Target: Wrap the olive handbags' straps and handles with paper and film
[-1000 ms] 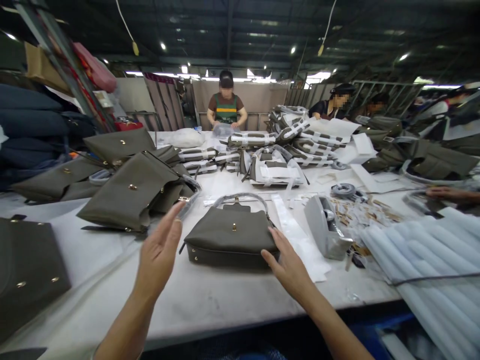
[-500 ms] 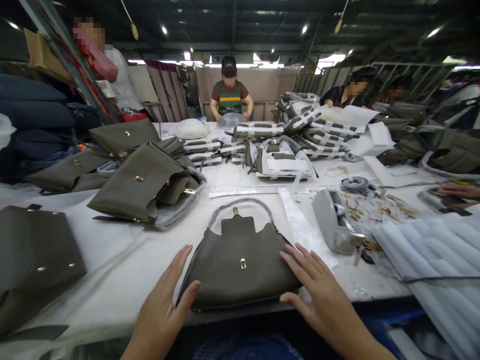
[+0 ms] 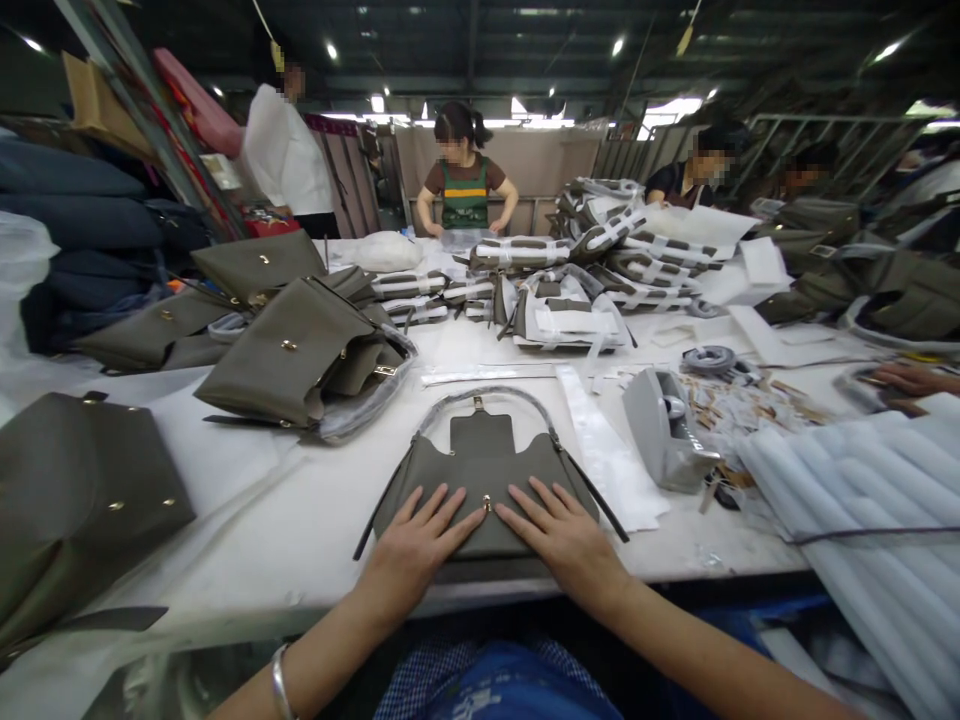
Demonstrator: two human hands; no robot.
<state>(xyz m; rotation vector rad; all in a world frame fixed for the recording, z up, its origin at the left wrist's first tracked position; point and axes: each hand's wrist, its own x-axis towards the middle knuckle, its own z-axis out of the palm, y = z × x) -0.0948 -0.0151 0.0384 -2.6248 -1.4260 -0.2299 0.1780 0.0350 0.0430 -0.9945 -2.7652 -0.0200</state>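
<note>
A dark olive handbag [image 3: 487, 465] lies flat at the front of the white table, its flap folded back and its plastic-wrapped handle [image 3: 491, 392] arching away from me. My left hand [image 3: 416, 535] rests palm down on the bag's lower left front, fingers spread. On the lower right front lies my right hand [image 3: 566, 530], likewise open and flat. The gold clasp [image 3: 487, 503] shows between my fingertips. Dark straps [image 3: 596, 490] stick out at both sides of the bag. Neither hand grips anything.
More olive bags [image 3: 289, 350] lie to the left. A grey tape dispenser [image 3: 664, 430] stands at the right, beside foam sheets [image 3: 862, 490] and scattered small pieces [image 3: 750, 410]. Wrapped bags [image 3: 570, 315] are piled toward the back, where a co-worker [image 3: 465, 180] stands across the table.
Both hands have moved inward from the bag's sides and now press flat on its front. The side straps now splay outward. The co-worker across the table has turned their head.
</note>
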